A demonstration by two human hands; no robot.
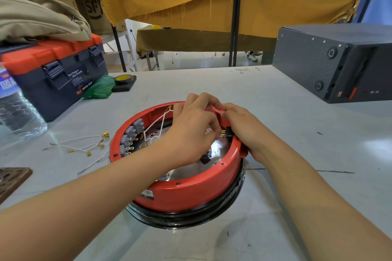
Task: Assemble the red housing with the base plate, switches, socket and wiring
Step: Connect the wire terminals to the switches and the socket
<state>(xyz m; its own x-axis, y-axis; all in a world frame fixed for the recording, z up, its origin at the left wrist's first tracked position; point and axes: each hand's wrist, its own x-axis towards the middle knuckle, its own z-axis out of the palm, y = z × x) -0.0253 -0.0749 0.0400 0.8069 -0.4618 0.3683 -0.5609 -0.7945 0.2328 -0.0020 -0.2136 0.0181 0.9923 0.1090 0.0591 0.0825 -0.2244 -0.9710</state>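
Red housing: the round red housing [186, 193] sits open side up at the middle of the grey surface [286, 207], on a black ring [191, 217] that shows below its near wall.
Inside: a shiny base plate [191, 170] lines the bottom; grey switches [132, 134] stand along the wall at 9 o'clock, with white wiring [158, 125] looping across from them.
Socket: a black socket [229, 133] with brass pins sits in the wall at 3 o'clock.
Left hand: the left hand [191, 131] reaches over the rim into the housing, fingers [212, 128] curled and pinching at the socket's pins; what they hold I cannot tell.
Right hand: the right hand [241, 127] wraps the outer wall at 3 o'clock, thumb on the rim, gripping it beside the socket.
Loose wires: spare white wires [84, 144] with brass terminals lie on the surface just beside the housing at 9 o'clock.
Edges: a toolbox [55, 76] and a water bottle [17, 110] stand at 10 o'clock, a dark case [331, 63] at 2 o'clock, all well apart from the housing.
Open room: bare surface lies at 4 o'clock and at 12 o'clock up to the far edge.
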